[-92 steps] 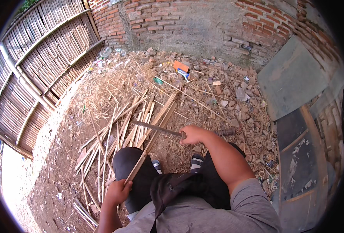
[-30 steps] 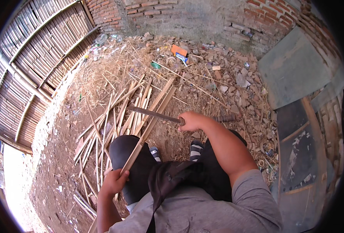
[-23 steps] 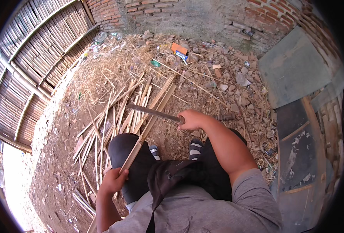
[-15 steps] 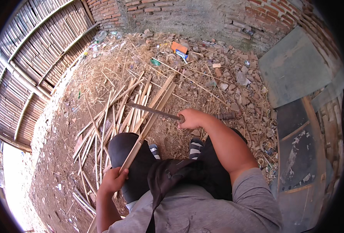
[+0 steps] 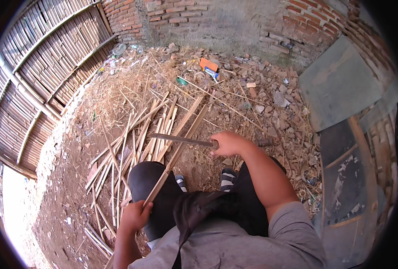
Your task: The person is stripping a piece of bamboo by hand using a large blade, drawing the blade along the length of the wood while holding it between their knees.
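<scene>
My left hand (image 5: 136, 215) is closed around the near end of a long pale bamboo strip (image 5: 166, 174). The strip slants over my left knee toward the far right, its far end above the ground. In my right hand (image 5: 226, 144) is the handle of a machete (image 5: 188, 141), whose dark blade points left and crosses the strip about midway along. Whether the edge touches the strip or has cut into it, I cannot tell. Beyond the blade, other split bamboo strips (image 5: 141, 130) lie in a loose heap left of my feet.
A bamboo slat wall (image 5: 55, 58) stands at left, a brick wall (image 5: 217, 27) at the back. Rubble (image 5: 275, 114) and litter cover the ground to the right, near a leaning grey sheet (image 5: 340, 83) and a dark panel (image 5: 347, 179). Dry straw (image 5: 113, 89) lies far left.
The machete blade has come slightly nearer to me along the strip and lies more level. The whole view has shifted a little. Both hands keep their holds.
</scene>
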`<state>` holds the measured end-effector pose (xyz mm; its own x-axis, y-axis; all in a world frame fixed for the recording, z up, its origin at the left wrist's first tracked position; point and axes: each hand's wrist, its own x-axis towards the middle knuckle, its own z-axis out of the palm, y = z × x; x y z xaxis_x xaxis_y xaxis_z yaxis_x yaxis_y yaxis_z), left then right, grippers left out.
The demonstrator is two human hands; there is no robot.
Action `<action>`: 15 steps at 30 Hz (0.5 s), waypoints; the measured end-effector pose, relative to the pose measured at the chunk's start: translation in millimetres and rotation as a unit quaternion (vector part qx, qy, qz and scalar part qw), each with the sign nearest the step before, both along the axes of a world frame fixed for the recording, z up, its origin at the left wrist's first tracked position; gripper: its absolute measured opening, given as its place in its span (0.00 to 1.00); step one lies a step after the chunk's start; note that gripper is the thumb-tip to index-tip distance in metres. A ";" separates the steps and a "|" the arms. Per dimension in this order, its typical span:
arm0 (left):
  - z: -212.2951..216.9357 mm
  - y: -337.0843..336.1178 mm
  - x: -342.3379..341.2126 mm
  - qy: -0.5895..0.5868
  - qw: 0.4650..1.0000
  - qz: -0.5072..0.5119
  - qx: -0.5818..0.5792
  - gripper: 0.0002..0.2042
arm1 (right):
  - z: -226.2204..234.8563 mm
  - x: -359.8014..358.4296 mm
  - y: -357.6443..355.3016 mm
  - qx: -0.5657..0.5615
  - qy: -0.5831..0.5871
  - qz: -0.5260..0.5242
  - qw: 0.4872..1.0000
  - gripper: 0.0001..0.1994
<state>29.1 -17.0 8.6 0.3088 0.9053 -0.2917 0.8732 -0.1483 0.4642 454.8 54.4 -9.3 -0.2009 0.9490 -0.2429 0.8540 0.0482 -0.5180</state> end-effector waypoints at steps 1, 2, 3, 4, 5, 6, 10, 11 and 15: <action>-1.3 0.0 -0.9 -0.010 1.000 -0.003 0.005 0.18 | -0.8 6.0 3.8 0.002 0.000 0.000 1.000 0.24; -2.1 -0.8 -1.9 -0.019 1.000 -0.007 0.008 0.19 | -6.2 13.9 7.2 0.002 0.036 -0.026 0.999 0.25; -1.5 -0.4 -1.1 -0.019 1.000 -0.010 0.009 0.19 | -12.0 22.2 9.4 0.003 0.069 -0.055 0.996 0.25; -0.7 0.2 -0.1 -0.016 1.000 -0.011 0.007 0.19 | -22.1 28.1 11.5 0.025 0.065 -0.098 0.993 0.27; -1.2 0.5 -0.1 -0.014 1.000 -0.009 0.005 0.19 | -17.0 26.2 11.9 0.027 0.063 -0.097 0.993 0.27; -1.9 0.5 -0.8 -0.015 1.000 -0.008 0.008 0.19 | -11.3 23.9 11.6 0.013 0.041 -0.106 0.993 0.26; -2.8 2.9 -0.6 -0.009 1.000 -0.011 0.004 0.19 | -15.5 7.9 5.3 0.010 -0.003 -0.056 0.998 0.26; -3.9 2.7 -0.8 -0.010 1.000 -0.011 0.007 0.19 | -9.6 -0.5 4.1 0.010 -0.004 -0.057 0.998 0.26; -4.5 3.4 -3.9 -0.018 1.000 -0.008 -0.004 0.19 | -1.7 -7.9 4.5 -0.036 -0.027 0.051 0.998 0.30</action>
